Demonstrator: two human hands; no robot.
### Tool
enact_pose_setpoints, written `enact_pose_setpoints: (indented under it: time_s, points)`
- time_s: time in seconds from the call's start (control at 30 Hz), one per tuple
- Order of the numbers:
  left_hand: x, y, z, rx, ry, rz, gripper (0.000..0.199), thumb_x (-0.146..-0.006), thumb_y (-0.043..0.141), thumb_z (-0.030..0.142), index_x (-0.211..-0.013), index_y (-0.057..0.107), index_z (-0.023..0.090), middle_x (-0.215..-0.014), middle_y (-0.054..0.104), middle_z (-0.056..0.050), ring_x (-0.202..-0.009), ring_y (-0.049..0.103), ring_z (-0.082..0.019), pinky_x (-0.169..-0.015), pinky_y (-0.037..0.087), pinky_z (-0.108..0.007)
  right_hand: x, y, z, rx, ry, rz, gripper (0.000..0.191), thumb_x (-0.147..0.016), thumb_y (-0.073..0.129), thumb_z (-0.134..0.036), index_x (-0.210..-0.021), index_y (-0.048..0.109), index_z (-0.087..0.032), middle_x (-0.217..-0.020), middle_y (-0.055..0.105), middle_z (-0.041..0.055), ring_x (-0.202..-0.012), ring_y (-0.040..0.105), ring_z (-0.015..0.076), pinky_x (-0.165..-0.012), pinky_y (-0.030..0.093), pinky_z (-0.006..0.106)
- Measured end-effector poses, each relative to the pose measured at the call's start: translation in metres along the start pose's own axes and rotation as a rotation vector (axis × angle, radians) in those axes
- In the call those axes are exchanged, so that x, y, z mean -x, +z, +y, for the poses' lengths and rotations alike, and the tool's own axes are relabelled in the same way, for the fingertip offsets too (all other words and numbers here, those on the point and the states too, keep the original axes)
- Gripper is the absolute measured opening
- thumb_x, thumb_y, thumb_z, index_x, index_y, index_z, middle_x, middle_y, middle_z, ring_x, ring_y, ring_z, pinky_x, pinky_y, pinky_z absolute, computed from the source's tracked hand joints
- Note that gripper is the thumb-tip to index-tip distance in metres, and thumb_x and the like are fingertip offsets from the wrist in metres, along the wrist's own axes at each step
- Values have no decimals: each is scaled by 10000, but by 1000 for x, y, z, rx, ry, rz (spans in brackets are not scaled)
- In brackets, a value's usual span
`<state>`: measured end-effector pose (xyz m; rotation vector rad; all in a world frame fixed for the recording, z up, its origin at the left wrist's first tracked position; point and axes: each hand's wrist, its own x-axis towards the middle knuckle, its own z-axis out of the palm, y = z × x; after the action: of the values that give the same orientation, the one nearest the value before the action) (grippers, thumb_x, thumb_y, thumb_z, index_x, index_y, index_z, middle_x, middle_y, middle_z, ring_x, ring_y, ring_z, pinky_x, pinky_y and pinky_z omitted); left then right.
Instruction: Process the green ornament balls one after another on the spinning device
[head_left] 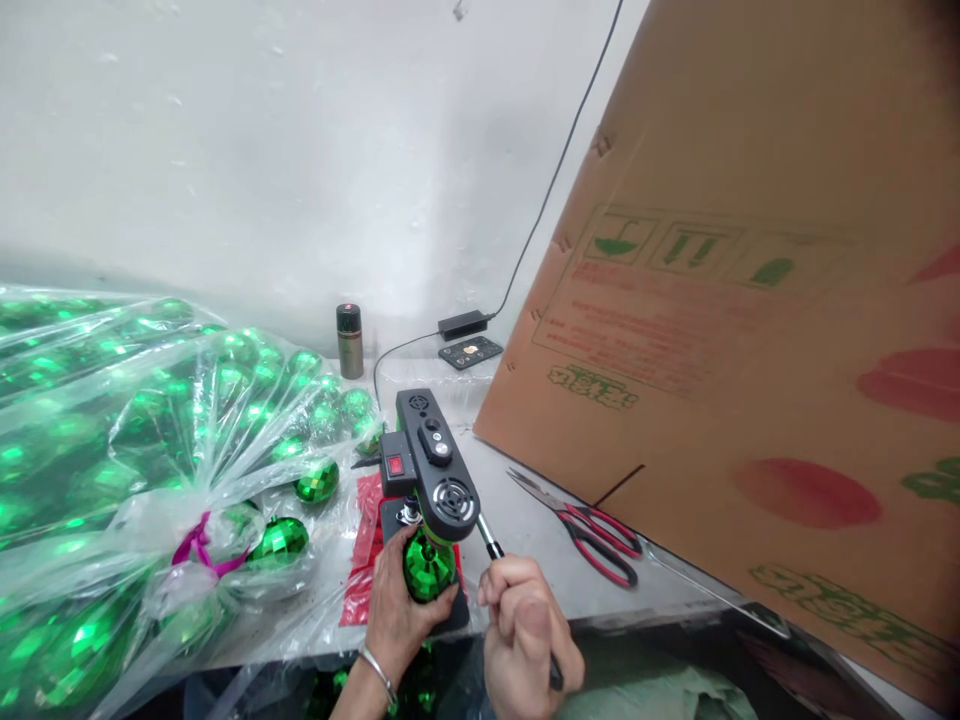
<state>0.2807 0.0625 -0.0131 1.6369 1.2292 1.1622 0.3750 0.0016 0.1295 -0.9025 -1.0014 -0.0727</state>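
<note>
A shiny green faceted ball ornament (430, 572) is in my left hand (391, 598), thumb and fingers curved around it. The ball sits directly below the round front end of a small black bench machine (436, 462); whether its top touches the machine is hidden. My right hand (529, 635) is closed around the black-ended metal lever (491, 542) at the machine's right side. A red switch (396, 465) shows on the machine's left. Beneath the machine lies a red plastic sheet (364, 570), partly covered by its dark base.
Clear plastic bags (202, 470) of green balls fill the left side. Red-handled scissors (592, 535) lie to the right, beside a large cardboard box (720, 330). Behind stand a bottle (349, 342), a phone-like black object (470, 352) and a power adapter (463, 324) with its cord.
</note>
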Motion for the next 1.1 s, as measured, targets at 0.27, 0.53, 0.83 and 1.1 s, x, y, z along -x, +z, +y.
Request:
enact_pose_setpoints:
  time_s: [0.27, 0.53, 0.83, 1.1]
  points:
    - [-2, -1, -2, -17, -9, -5, 728, -670, 889, 445, -1344, 756, 205, -1292, 893, -184, -1237, 863, -477, -1128, 687, -701, 11, 2, 6, 19, -36, 18, 543, -1264, 432, -261, -724, 485, -254, -671, 523, -37, -573, 552, 124, -516, 463, 242]
    - [1, 0, -5, -52, 11, 22, 727, -679, 890, 469, -1343, 762, 203, -1283, 889, -186, -1219, 862, -471, -1108, 696, -687, 37, -15, 31, 102, -107, -49, 542, -1278, 441, -328, -749, 527, -243, -715, 629, -35, -629, 622, 124, -750, 587, 298]
    - [-6, -5, -4, -34, 19, 1, 732, -686, 913, 476, -1349, 752, 211, -1271, 885, -161, -1198, 868, -453, -1079, 719, -674, -23, 2, -17, 102, 6, -65, 497, -1241, 476, -206, -747, 509, -244, -664, 556, -29, -603, 602, 136, -559, 427, 280]
    - [79, -47, -24, -135, 343, 72, 581, -860, 981, 308, -1389, 744, 343, -1389, 873, -165, -1335, 851, -425, -1105, 737, -639, -24, -1, -17, 100, -54, -98, 473, -1217, 498, -165, -751, 522, -245, -646, 530, -34, -614, 604, 143, -564, 436, 275]
